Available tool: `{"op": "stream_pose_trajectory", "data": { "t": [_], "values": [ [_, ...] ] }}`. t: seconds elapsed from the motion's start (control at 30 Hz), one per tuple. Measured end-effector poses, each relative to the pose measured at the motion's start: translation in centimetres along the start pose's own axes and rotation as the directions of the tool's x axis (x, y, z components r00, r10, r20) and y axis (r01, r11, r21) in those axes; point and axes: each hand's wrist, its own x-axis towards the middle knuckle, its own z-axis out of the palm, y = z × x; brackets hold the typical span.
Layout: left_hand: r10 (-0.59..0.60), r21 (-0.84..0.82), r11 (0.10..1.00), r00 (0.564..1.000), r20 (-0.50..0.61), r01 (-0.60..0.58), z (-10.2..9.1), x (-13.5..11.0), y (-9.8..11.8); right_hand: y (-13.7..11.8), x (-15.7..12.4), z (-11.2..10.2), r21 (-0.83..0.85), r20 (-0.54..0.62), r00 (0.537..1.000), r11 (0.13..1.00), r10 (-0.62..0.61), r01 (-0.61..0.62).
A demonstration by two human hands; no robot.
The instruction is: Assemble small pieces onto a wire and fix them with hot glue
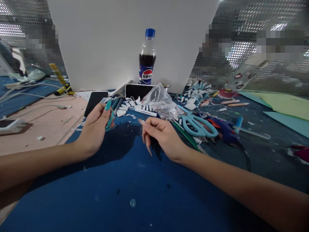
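Observation:
My left hand (pixel 93 130) is raised above the left part of the blue mat (pixel 116 193), its fingers curled in and its thumb up. Long teal nails show on it, and whatever it may hold is hidden. Toward the middle, my right hand (pixel 163 137) hovers low with thumb and forefinger close together and the other fingers bent down. Its nails are long and nude-coloured. Anything in that pinch is too small to make out. The hands are apart. Beyond the right hand lie a crumpled clear plastic bag (pixel 160 101) and light-blue scissors (pixel 199 125).
A cola bottle (pixel 147 59) stands against a white board (pixel 101 42). Two phones, one a dark phone (pixel 95 100), lie behind the left hand. White scraps (pixel 196 93) pile up at back right. A blue glue gun (pixel 224 129) with a cord lies right of the scissors.

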Motion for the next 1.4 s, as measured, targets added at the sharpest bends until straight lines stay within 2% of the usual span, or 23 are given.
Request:
{"op": "stream_pose_trajectory", "data": {
  "t": [0.13,0.27,0.37,0.47,0.63,0.9,1.4],
  "values": [
    [0.038,0.047,0.998,0.999,0.011,-0.038,-0.2,0.0,-0.2,-0.1,-0.1,0.0,-0.021,0.000,1.000,1.000,-0.015,0.015],
    [0.031,0.047,0.998,0.994,0.107,-0.036,-0.1,-0.4,0.1,-0.4,-0.3,0.2,-0.023,0.012,1.000,0.999,-0.026,0.026],
    [-0.067,0.015,0.998,0.981,0.183,0.066,0.4,-1.1,0.8,-0.5,-0.4,0.3,-0.048,0.027,0.999,0.998,-0.038,0.039],
    [-0.188,0.006,0.981,0.948,0.255,0.193,0.9,-1.6,1.4,-0.6,-0.4,0.3,-0.050,0.044,0.998,0.998,-0.038,0.040],
    [-0.209,0.049,0.978,0.916,0.343,0.205,1.0,-1.6,1.3,-0.5,-0.3,0.3,-0.008,0.112,0.994,1.000,-0.008,0.009],
    [-0.192,0.044,0.981,0.895,0.403,0.190,0.7,-1.5,0.9,-0.8,-0.3,0.4,-0.043,0.113,0.994,0.999,-0.005,0.010],
    [-0.230,0.032,0.971,0.884,0.408,0.238,0.9,-1.4,1.1,-0.6,-0.5,0.4,-0.079,0.149,0.986,0.993,-0.072,0.084]
  ]
}}
